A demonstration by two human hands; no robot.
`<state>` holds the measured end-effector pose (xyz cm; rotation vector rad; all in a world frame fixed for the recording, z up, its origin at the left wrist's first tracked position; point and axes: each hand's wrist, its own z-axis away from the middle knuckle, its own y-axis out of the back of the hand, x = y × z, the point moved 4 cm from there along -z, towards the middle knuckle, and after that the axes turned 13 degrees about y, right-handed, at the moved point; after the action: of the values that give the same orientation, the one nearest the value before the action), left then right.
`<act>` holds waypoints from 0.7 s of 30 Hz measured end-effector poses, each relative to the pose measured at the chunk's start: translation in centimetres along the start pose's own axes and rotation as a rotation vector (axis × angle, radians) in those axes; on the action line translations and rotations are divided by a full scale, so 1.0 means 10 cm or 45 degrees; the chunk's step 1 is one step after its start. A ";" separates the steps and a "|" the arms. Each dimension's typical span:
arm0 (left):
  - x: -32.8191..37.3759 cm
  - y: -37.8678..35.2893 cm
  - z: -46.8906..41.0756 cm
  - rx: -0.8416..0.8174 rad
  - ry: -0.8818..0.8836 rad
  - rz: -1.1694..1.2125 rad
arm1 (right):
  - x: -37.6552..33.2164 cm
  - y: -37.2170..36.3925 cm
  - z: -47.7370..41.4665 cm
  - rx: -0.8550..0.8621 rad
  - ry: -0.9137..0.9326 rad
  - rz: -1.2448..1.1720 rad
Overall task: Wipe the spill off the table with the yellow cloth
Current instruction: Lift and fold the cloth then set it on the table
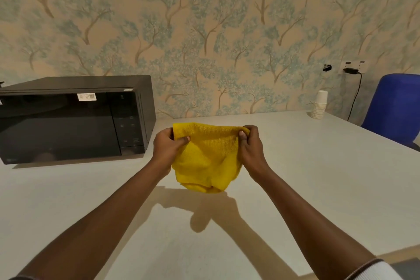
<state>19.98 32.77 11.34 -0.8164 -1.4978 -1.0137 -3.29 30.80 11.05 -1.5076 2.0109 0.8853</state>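
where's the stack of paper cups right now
The paper cups stand at the table's far right edge near the wall, just left of the blue chair.

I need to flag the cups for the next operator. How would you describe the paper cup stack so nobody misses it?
Start at the white table and follow its far edge right, toward the blue chair. The paper cup stack stands there near the wall, upside down. It is the only small white thing on the table, far from the black microwave.

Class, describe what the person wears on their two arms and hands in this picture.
Both forearms are bare, and the left hand and right hand show no gloves. A white ribbed cuff with dark stripes shows on the right arm; the left sleeve edge is barely visible.
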 end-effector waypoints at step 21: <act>-0.13 -1.17 -0.75 -0.036 0.014 -0.341 | 1.19 0.48 -0.56 -0.283 -0.724 -0.517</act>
<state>12.59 21.26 8.38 -0.6386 -1.6156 -1.2367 -11.27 19.78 7.56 -1.4848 1.1851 1.2160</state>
